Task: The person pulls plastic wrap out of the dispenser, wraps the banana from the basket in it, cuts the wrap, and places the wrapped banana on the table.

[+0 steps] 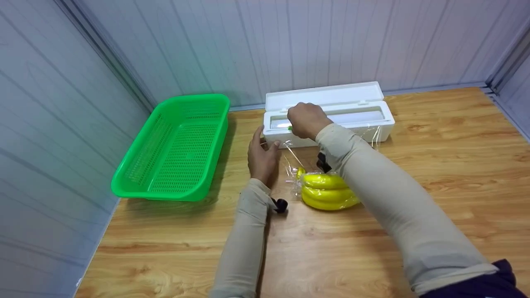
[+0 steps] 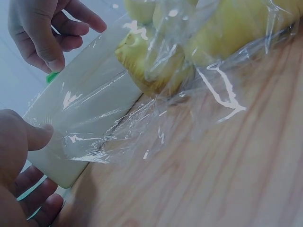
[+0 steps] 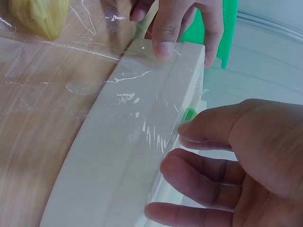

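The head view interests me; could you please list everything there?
Perforated basket: one, green, table's left
Cling film dispenser: one, white, near back wall
Banana bunch: one, yellow, in front of dispenser
Cling film: one, clear, dispenser to bananas
Slider tab: one, green, on dispenser
Table: one, brown, underneath
Walls: three, pale, behind and beside
Wrist cameras: two, black, on wrists
Sleeves: two beige, one navy, on arms
Left hand: one, bare, dispenser's left end
Right hand: one, bare, over dispenser
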A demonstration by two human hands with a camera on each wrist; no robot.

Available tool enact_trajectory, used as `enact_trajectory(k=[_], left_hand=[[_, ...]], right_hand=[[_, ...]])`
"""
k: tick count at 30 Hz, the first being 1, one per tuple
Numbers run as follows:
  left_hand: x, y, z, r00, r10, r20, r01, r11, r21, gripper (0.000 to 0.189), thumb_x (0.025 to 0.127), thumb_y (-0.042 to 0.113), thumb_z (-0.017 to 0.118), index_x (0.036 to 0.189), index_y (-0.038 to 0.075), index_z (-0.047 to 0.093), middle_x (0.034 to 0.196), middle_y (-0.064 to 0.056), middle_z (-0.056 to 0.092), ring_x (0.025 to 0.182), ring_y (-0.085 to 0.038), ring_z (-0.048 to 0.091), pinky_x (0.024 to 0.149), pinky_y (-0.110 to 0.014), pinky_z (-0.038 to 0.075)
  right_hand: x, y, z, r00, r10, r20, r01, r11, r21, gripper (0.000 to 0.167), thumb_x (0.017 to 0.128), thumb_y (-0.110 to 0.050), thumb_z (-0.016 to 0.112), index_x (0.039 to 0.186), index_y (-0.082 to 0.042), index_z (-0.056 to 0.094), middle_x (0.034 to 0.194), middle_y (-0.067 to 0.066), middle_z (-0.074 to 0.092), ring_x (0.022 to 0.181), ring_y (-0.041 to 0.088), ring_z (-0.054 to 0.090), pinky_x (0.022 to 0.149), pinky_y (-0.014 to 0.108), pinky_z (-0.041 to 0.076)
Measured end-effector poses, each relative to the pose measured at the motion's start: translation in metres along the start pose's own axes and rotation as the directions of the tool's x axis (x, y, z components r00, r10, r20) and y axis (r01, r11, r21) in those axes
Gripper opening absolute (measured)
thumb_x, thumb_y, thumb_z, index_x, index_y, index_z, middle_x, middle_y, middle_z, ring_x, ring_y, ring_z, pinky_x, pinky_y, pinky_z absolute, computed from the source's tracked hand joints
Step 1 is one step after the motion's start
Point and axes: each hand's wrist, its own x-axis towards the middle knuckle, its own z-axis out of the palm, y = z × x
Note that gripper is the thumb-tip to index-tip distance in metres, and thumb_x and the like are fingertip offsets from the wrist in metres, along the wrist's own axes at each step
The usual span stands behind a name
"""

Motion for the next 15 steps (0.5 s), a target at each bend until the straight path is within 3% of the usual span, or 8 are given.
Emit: enact_trajectory(k=[15], left_hand=[[0.0004, -0.0002, 0.0087, 1.0, 0.013, 0.014, -0.014, 0.999, 0.043, 0.071, 0.093, 0.014, 0.071, 0.155, 0.027, 0.039, 0.121, -0.008, 0.059, 0.107, -0.019, 0.058, 0.092, -0.037, 0.048]], right_hand=[[-0.0032, 0.0087, 0.0007, 1.0, 0.03, 0.005, -0.03, 0.999, 0.023, 0.02, 0.087, -0.008, 0.064, 0.069, -0.009, 0.056, 0.078, 0.012, 0.064, 0.068, 0.024, 0.052, 0.066, 0.047, 0.054]])
